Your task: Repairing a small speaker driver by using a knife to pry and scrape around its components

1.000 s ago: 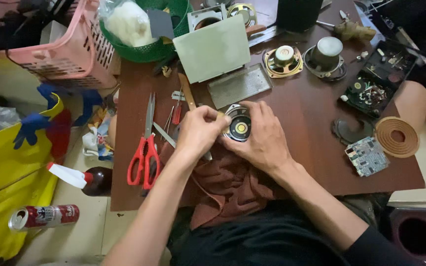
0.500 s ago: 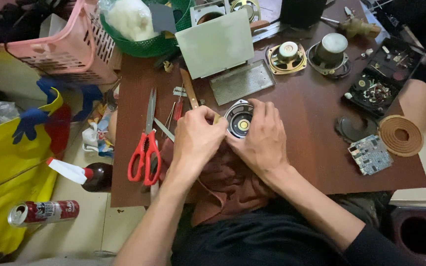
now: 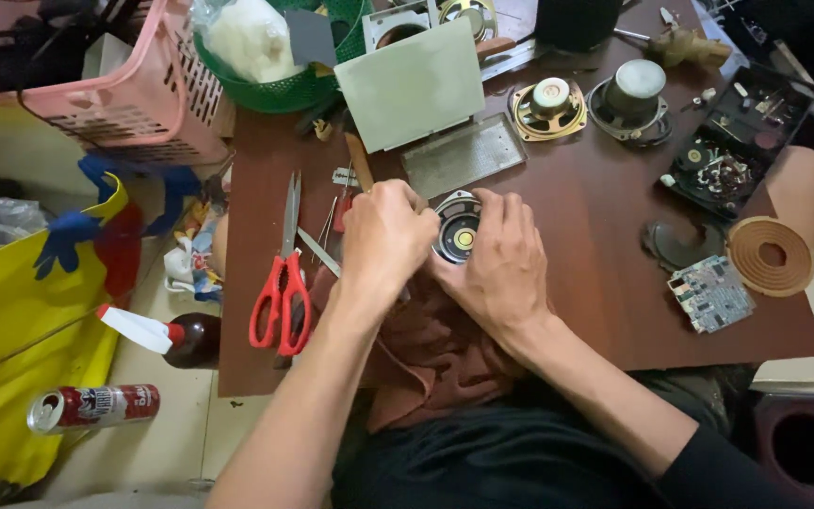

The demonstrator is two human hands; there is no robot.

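Observation:
A small round speaker [image 3: 458, 229] with a black cone and a yellow centre lies on the dark wooden table [image 3: 595, 226]. My right hand [image 3: 501, 266] cups it from the right and below. My left hand [image 3: 386, 236] presses against its left side with the fingers curled; what the fingers pinch is hidden. A brown cloth [image 3: 435, 344] lies under both wrists at the table's near edge.
Red-handled scissors [image 3: 282, 273] lie left of my hands. Two more speakers [image 3: 548, 108] [image 3: 631, 99], a metal grille [image 3: 463, 154], a pale green panel [image 3: 415, 85], a circuit board [image 3: 710, 292], a tape roll [image 3: 771, 254] and baskets [image 3: 138, 90] crowd the table. A can [image 3: 96, 407] lies on the floor.
Both hands have stayed on the small speaker with only slight finger shifts. The view has moved a little, nothing else has changed place.

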